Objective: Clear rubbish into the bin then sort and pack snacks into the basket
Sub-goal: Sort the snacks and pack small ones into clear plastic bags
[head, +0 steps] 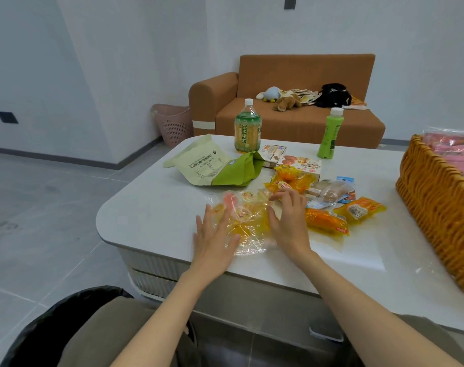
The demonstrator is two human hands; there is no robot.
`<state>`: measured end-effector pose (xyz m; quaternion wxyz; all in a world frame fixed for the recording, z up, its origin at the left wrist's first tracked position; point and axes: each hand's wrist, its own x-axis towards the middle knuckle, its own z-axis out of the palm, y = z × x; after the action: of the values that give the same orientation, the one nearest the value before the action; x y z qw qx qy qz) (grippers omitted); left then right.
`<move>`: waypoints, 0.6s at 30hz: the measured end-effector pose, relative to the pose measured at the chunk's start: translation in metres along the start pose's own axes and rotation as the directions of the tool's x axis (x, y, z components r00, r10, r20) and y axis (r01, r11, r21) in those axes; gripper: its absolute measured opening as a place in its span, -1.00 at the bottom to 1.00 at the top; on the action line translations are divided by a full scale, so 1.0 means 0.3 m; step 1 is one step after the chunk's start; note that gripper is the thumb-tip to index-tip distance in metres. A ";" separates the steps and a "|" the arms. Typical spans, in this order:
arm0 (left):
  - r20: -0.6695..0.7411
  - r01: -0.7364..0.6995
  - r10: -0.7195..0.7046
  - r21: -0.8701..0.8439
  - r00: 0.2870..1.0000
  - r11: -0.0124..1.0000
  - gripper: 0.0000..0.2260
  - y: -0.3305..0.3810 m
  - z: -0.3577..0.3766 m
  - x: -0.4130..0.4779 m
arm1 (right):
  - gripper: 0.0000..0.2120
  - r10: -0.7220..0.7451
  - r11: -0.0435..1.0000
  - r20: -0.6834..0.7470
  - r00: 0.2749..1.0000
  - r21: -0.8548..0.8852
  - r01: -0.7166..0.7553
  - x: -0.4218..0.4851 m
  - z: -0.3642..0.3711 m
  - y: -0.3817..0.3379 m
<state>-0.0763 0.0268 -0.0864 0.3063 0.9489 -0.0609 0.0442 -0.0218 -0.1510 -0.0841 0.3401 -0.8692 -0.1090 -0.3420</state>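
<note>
**Both hands on the clear bag; bin to the left, basket to the right**

At lower left, a bin (40,335) lined in black is seen beside the person's knee, below the table (146,207) edge. A pink floor basket (172,123) stands further back by the wall and is well apart from the work. On the table's far left part a large green bag (212,165) lies flat, with a tea bottle (247,128) upright behind it.

The left hand (215,239) is laid flat with straight, spread fingers on the left edge of a clear bag (241,221) holding what look like jelly cups. Nothing is gripped by it. The clear bag lies near the table's front edge, directly between the two hands. Its longer side appears to run from near to far, though the crumpled film makes this uncertain.

The right hand (289,221) rests on the bag's right edge with bent fingers. Its fingertips (277,195) reach towards a yellow packet (291,181). It cannot be told whether film is pinched or only pressed.

Just right of that hand lie two more yellow packets (326,223), then a small green bottle (330,136) further back. The wicker basket (437,207) occupies the table's right end, with pink packs already in it.

Judgement: the bag is reached equally by both hands. If it is rubbish, the bin lies on the left hand's side. If it counts as a snack, the basket lies on the right hand's side, across the yellow packets. The loose film would be expected to sag and spill cups unless it is gathered first.
</note>
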 end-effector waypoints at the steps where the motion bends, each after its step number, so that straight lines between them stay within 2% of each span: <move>1: -0.012 -0.028 0.030 0.096 0.999 0.995 -0.43 0.012 -0.012 -0.018 | -0.86 -0.050 0.999 0.040 0.998 0.007 0.050 0.000 -0.025 -0.009; 3: -0.063 -0.177 0.199 0.259 0.978 0.950 -0.45 0.028 -0.022 -0.049 | -0.89 -0.196 0.981 0.162 0.967 0.023 0.195 -0.007 -0.084 -0.025; 6: -0.100 -0.372 0.454 0.434 0.886 0.821 -0.50 0.021 -0.018 -0.079 | -0.87 -0.407 0.894 0.370 0.835 -0.027 0.448 -0.045 -0.158 -0.017; 9: -0.071 -0.377 0.495 0.557 0.866 0.740 -0.42 0.007 -0.007 -0.083 | -0.71 -0.435 0.818 0.555 0.709 -0.085 0.569 -0.085 -0.197 0.020; 12: -0.097 -0.369 0.513 0.584 0.853 0.723 -0.48 0.009 0.010 -0.069 | -0.64 -0.473 0.743 0.559 0.681 -0.163 0.649 -0.103 -0.201 0.045; 15: -0.140 -0.356 0.538 0.610 0.831 0.708 -0.60 0.027 0.035 -0.055 | -0.67 -0.523 0.704 0.481 0.704 -0.223 0.674 -0.113 -0.168 0.044; 18: -0.205 -0.326 0.541 0.609 0.816 0.723 -0.73 0.053 0.052 -0.047 | -0.73 -0.538 0.728 0.380 0.752 -0.239 0.642 -0.134 -0.125 0.027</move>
<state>-0.0918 0.0061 -0.0916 0.0083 0.9273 -0.2116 0.3087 -0.0677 -0.1802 -0.0952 0.0299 -0.8739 -0.3666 -0.3179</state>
